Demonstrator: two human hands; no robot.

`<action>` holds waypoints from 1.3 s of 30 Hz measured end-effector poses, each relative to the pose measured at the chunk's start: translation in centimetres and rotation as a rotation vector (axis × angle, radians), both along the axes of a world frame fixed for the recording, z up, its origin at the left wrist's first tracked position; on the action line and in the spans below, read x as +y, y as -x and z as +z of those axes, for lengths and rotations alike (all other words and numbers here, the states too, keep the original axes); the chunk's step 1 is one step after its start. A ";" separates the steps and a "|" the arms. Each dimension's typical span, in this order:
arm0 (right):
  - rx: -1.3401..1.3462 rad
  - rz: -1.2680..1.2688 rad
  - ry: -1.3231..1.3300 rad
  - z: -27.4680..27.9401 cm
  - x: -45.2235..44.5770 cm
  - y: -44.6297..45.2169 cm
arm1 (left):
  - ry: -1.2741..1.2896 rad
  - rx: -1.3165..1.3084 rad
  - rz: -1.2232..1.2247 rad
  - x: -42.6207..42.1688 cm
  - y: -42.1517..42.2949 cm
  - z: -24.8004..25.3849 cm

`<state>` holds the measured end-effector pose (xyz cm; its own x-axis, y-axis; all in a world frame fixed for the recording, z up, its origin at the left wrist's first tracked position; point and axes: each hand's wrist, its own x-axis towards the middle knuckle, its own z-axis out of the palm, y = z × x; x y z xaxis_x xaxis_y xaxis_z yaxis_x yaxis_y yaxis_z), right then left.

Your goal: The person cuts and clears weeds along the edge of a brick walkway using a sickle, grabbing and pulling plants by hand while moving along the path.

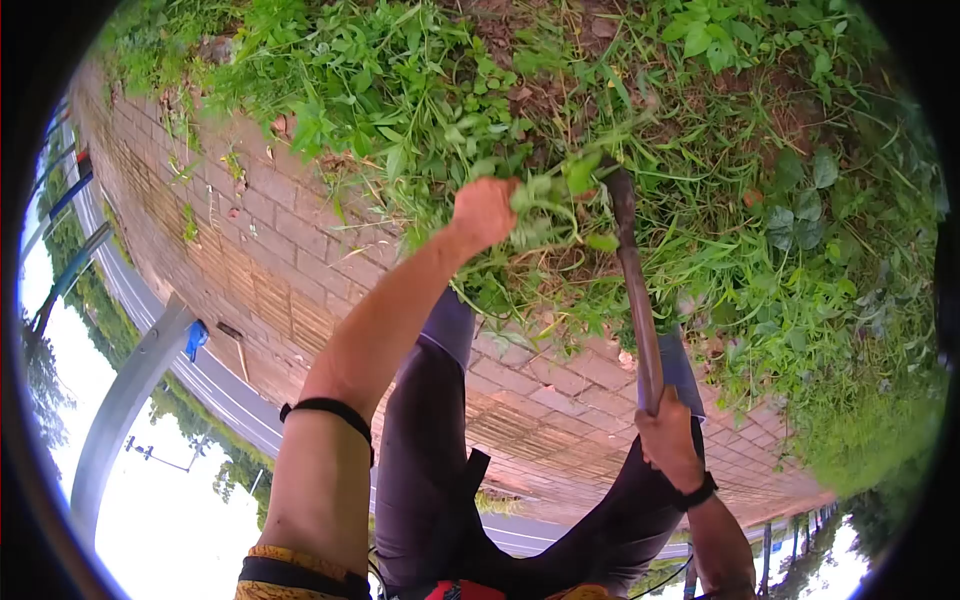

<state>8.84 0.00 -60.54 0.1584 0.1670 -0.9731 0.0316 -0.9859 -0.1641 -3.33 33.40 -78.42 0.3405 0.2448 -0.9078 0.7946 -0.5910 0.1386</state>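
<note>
"What is the left hand (485,212) doing?"

"It is closing in a fist around a bunch of leafy green stems (540,205), just left of the tool's far end. The fingers are curling in, with no gap showing."

"And the right hand (672,440)?"

"It is gripping the near end of a long, dark brown wooden handle (640,300), fingers wrapping round it. A black band (697,491) is circling that wrist."

"Where is the handle leading?"

"It is running away from the person, tilting slightly left, and its far end is reaching a dark tool head (612,172) among the weeds. Leaves are partly covering the head, so I cannot tell its shape."

"What is lying around them?"

"Green weeds and grass (760,300) are spreading over brown soil across the far side and the right. Reddish brick paving (270,270) is stretching along the left and under the person's dark trousers (425,430). A second tool with a pale, thin handle (242,358) is lying on the paving at left, near a small blue item (196,340)."
</note>
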 end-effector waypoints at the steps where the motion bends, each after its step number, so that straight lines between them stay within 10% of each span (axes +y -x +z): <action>1: 0.082 -0.097 0.128 3.2 0.9 -0.4 | -0.010 -0.137 -0.213 -1.8 2.4 -0.7; 7: 0.269 -0.100 0.212 9.5 0.1 1.0 | -0.060 -0.207 -0.385 -5.4 10.2 4.2; 21: -0.010 -1.015 -0.157 -2.6 21.5 1.5 | -0.015 -0.527 0.355 -0.2 16.1 21.8; 26: 0.305 -0.461 -0.096 5.3 26.2 12.5 | -0.118 -0.581 0.553 -1.4 20.4 23.0; 39: 0.238 -0.957 0.025 10.2 27.3 10.3 | -0.248 -0.508 0.379 1.0 19.2 22.2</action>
